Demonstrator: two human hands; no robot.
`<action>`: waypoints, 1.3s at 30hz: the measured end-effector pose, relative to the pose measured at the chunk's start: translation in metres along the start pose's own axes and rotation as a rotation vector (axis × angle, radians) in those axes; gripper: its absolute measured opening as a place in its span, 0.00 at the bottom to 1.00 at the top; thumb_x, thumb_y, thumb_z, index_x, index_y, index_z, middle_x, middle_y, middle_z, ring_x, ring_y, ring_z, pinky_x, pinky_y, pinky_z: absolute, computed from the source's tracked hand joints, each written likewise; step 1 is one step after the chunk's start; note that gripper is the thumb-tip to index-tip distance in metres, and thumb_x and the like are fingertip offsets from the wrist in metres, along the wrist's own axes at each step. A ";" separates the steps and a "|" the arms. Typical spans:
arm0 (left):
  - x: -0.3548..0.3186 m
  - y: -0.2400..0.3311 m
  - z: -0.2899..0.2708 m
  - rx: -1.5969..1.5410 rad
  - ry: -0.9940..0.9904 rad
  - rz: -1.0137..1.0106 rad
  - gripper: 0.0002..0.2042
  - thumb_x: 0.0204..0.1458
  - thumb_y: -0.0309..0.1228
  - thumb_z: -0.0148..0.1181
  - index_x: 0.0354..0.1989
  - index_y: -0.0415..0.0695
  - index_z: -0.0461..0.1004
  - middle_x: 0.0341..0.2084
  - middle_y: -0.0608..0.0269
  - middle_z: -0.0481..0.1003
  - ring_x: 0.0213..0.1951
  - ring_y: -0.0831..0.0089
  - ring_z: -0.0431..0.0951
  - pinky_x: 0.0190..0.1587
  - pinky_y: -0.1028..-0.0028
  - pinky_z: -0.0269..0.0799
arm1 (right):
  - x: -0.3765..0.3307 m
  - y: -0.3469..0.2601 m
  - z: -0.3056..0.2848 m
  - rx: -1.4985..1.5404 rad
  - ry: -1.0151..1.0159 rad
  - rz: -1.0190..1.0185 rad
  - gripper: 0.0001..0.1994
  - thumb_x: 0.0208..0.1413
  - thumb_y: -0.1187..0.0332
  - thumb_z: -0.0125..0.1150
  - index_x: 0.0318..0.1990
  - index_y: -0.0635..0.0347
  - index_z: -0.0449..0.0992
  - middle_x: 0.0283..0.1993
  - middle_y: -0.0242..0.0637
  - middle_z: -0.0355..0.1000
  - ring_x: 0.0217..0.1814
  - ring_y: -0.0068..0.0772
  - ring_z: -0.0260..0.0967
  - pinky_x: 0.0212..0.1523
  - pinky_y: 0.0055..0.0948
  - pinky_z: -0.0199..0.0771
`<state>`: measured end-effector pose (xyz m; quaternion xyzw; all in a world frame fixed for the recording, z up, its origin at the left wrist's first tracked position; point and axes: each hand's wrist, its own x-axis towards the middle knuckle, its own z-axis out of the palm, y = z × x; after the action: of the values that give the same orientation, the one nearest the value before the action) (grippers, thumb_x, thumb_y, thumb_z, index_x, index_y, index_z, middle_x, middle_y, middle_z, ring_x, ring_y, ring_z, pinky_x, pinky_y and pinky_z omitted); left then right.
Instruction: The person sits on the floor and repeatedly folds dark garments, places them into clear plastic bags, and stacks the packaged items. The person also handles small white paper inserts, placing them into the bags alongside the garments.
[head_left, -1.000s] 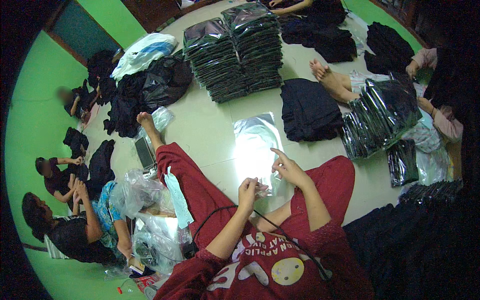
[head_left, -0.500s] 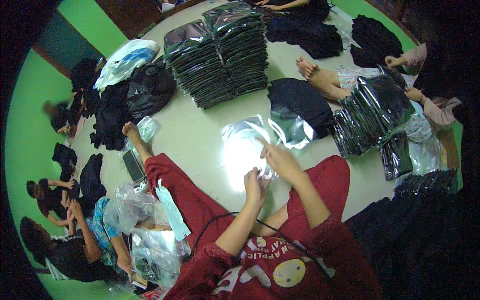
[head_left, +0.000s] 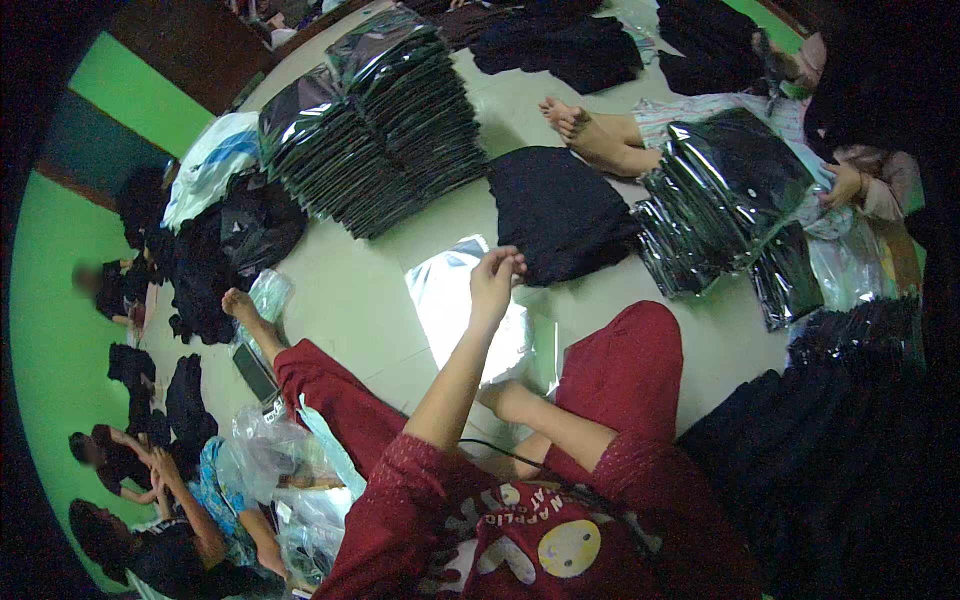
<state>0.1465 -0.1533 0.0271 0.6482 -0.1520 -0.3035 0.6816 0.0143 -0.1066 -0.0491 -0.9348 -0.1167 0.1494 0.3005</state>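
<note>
A clear plastic bag lies on the floor before me, glaring white with reflected light. Over its far right corner is my left hand, fingers curled together beside the near-left edge of a black folded garment. Whether those fingers pinch anything is too small to see. My right hand is low, at the bag's near end and close to my left forearm. Its fingers are hidden.
Tall stacks of bagged black garments stand ahead. More bagged garments lie by a co-worker's legs at right. Loose clear bags and a phone-like dark slab are left. Dark cloth is heaped at my right.
My left hand has reached farther out, toward the black garment. My right hand has drawn back low toward my lap. The view has shifted, and the clear bag no longer overlaps the garment's front.
</note>
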 end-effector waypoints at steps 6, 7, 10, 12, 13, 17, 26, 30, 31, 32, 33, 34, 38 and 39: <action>0.043 -0.010 0.031 -0.051 0.009 -0.186 0.10 0.53 0.31 0.52 0.38 0.39 0.69 0.25 0.65 0.70 0.25 0.76 0.74 0.25 0.77 0.71 | 0.001 -0.001 -0.007 -0.007 -0.088 0.063 0.14 0.53 0.70 0.42 0.46 0.62 0.67 0.35 0.47 0.73 0.36 0.46 0.73 0.32 0.42 0.73; 0.045 -0.011 0.032 -0.005 -0.010 -0.163 0.09 0.52 0.32 0.53 0.37 0.40 0.69 0.24 0.65 0.69 0.24 0.77 0.73 0.25 0.78 0.70 | 0.003 -0.002 -0.008 0.015 -0.055 0.066 0.13 0.52 0.70 0.42 0.45 0.62 0.67 0.35 0.48 0.73 0.36 0.47 0.73 0.33 0.42 0.73; 0.049 -0.010 0.037 0.125 -0.005 -0.123 0.07 0.51 0.32 0.55 0.31 0.42 0.68 0.20 0.68 0.66 0.21 0.80 0.69 0.22 0.80 0.67 | 0.007 -0.006 -0.010 0.078 -0.012 0.076 0.12 0.49 0.73 0.45 0.42 0.63 0.70 0.35 0.48 0.73 0.37 0.47 0.73 0.35 0.41 0.73; 0.049 -0.007 0.042 0.146 0.023 -0.050 0.08 0.51 0.33 0.56 0.28 0.44 0.65 0.17 0.71 0.64 0.16 0.83 0.64 0.19 0.82 0.64 | 0.010 -0.007 -0.009 0.105 -0.041 0.082 0.11 0.48 0.73 0.46 0.38 0.63 0.72 0.35 0.47 0.73 0.37 0.46 0.73 0.36 0.40 0.73; 0.049 -0.005 0.044 0.103 0.048 -0.070 0.08 0.50 0.33 0.57 0.28 0.44 0.66 0.17 0.71 0.63 0.16 0.83 0.63 0.18 0.82 0.64 | 0.011 -0.006 -0.007 0.095 -0.065 0.095 0.12 0.48 0.73 0.45 0.37 0.62 0.73 0.36 0.48 0.73 0.38 0.46 0.73 0.37 0.40 0.72; 0.051 -0.001 0.052 -0.109 0.103 -0.241 0.12 0.46 0.37 0.61 0.30 0.43 0.67 0.19 0.70 0.64 0.17 0.82 0.65 0.18 0.81 0.64 | 0.016 0.003 0.017 0.116 0.079 0.064 0.11 0.45 0.71 0.46 0.32 0.61 0.75 0.34 0.47 0.74 0.36 0.45 0.73 0.36 0.40 0.72; 0.084 -0.002 0.082 0.109 0.257 0.051 0.16 0.43 0.36 0.59 0.36 0.39 0.67 0.32 0.58 0.70 0.34 0.68 0.72 0.38 0.72 0.69 | 0.033 0.018 0.059 0.304 0.480 -0.027 0.10 0.46 0.68 0.47 0.31 0.58 0.76 0.33 0.47 0.74 0.33 0.47 0.72 0.36 0.41 0.72; 0.050 0.038 0.056 -0.179 0.152 0.126 0.11 0.46 0.34 0.55 0.35 0.43 0.67 0.31 0.59 0.69 0.34 0.68 0.71 0.38 0.68 0.70 | 0.013 0.010 0.018 0.400 0.240 0.184 0.15 0.54 0.63 0.39 0.37 0.60 0.73 0.39 0.50 0.72 0.39 0.50 0.71 0.42 0.43 0.69; 0.040 0.056 0.038 -0.319 0.084 0.030 0.10 0.46 0.33 0.56 0.35 0.43 0.68 0.32 0.60 0.70 0.34 0.68 0.73 0.37 0.69 0.72 | 0.013 0.012 0.006 0.405 0.064 0.183 0.19 0.58 0.60 0.33 0.42 0.62 0.70 0.41 0.52 0.71 0.44 0.50 0.69 0.46 0.44 0.67; 0.025 0.072 0.018 -0.308 0.049 0.020 0.11 0.45 0.32 0.55 0.37 0.43 0.68 0.33 0.60 0.71 0.36 0.67 0.73 0.38 0.69 0.72 | 0.007 0.008 0.001 0.369 0.108 0.159 0.18 0.58 0.61 0.35 0.44 0.63 0.69 0.40 0.53 0.71 0.43 0.51 0.70 0.44 0.44 0.68; 0.009 0.087 -0.002 -0.266 0.048 -0.033 0.13 0.45 0.30 0.55 0.40 0.42 0.67 0.35 0.59 0.71 0.37 0.65 0.74 0.40 0.68 0.73 | 0.003 0.004 -0.002 0.333 0.171 0.114 0.17 0.58 0.63 0.36 0.46 0.63 0.68 0.39 0.54 0.71 0.42 0.52 0.70 0.43 0.44 0.69; -0.004 0.097 -0.019 -0.315 0.020 0.019 0.15 0.45 0.28 0.53 0.43 0.40 0.65 0.35 0.56 0.71 0.34 0.66 0.75 0.36 0.70 0.74 | 0.006 0.002 -0.006 0.294 0.164 0.113 0.16 0.56 0.67 0.38 0.48 0.61 0.66 0.38 0.52 0.71 0.40 0.51 0.70 0.40 0.44 0.69; -0.035 0.116 -0.080 -0.032 0.032 -0.074 0.26 0.42 0.22 0.53 0.54 0.38 0.59 0.41 0.55 0.70 0.40 0.68 0.74 0.42 0.72 0.72 | 0.013 -0.001 -0.007 0.185 0.080 0.095 0.19 0.51 0.74 0.42 0.53 0.56 0.64 0.34 0.50 0.71 0.35 0.50 0.71 0.34 0.45 0.70; -0.039 0.115 -0.092 0.049 0.038 -0.112 0.27 0.42 0.22 0.54 0.55 0.38 0.58 0.42 0.55 0.70 0.40 0.68 0.73 0.43 0.72 0.71 | 0.013 0.000 -0.006 0.190 0.099 0.066 0.20 0.51 0.74 0.42 0.53 0.55 0.63 0.34 0.50 0.71 0.34 0.50 0.71 0.34 0.46 0.70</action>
<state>0.1970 -0.0596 0.1359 0.6779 -0.1098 -0.3250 0.6502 0.0282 -0.1060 -0.0471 -0.9116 -0.0559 0.1233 0.3882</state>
